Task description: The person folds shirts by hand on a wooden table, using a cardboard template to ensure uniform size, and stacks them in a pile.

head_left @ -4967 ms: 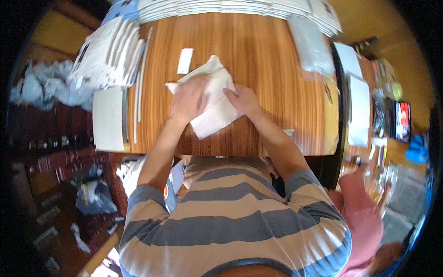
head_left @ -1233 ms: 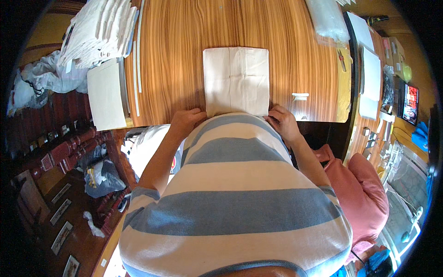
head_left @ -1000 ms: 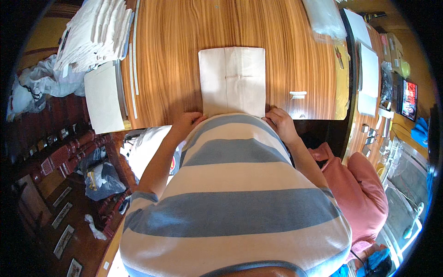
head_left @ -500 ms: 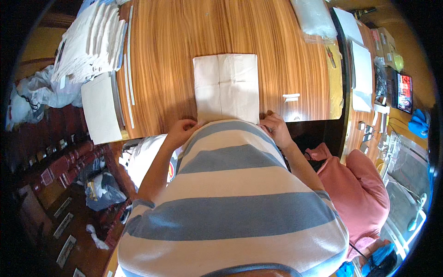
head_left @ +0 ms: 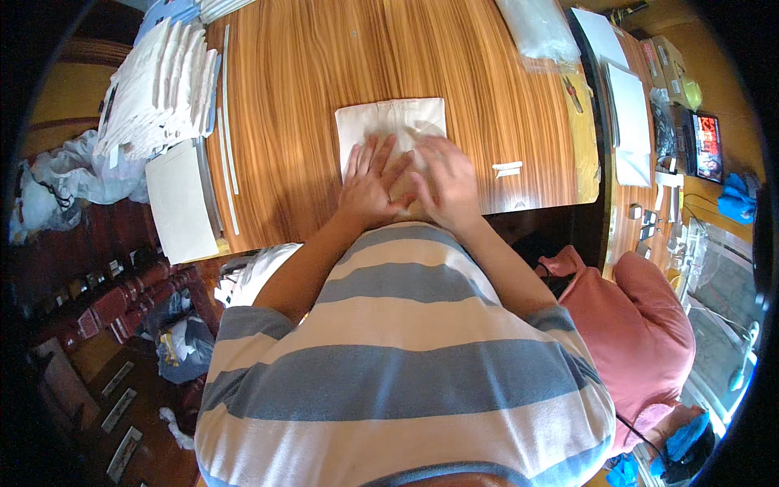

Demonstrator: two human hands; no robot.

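A flat, cream rectangular piece point(head_left: 422, 112), which looks like folded cloth with a crease down its middle, lies at the near edge of the wooden table. My left hand point(head_left: 375, 183) rests on its left part, fingers spread and stretched out. Over its right part is my right hand point(head_left: 446, 180), fingers apart and slightly smeared by motion. Both palms face down, and the two thumbs come close together near the middle. Neither hand holds anything. The hands and my striped shirt hide the piece's near part.
Stacked folded cream cloths point(head_left: 154, 93) stand at the left edge, with a pale flat sheet point(head_left: 177, 199) nearer me. Long white strips point(head_left: 225, 130) lie beside them. On the right are a small white piece point(head_left: 507, 169), orange-handled snips point(head_left: 573, 93) and clear plastic bags point(head_left: 535, 32).
Both hands have moved from the near corners of the cream piece inward and forward onto its surface. Their fingers, curled before, are now spread out.
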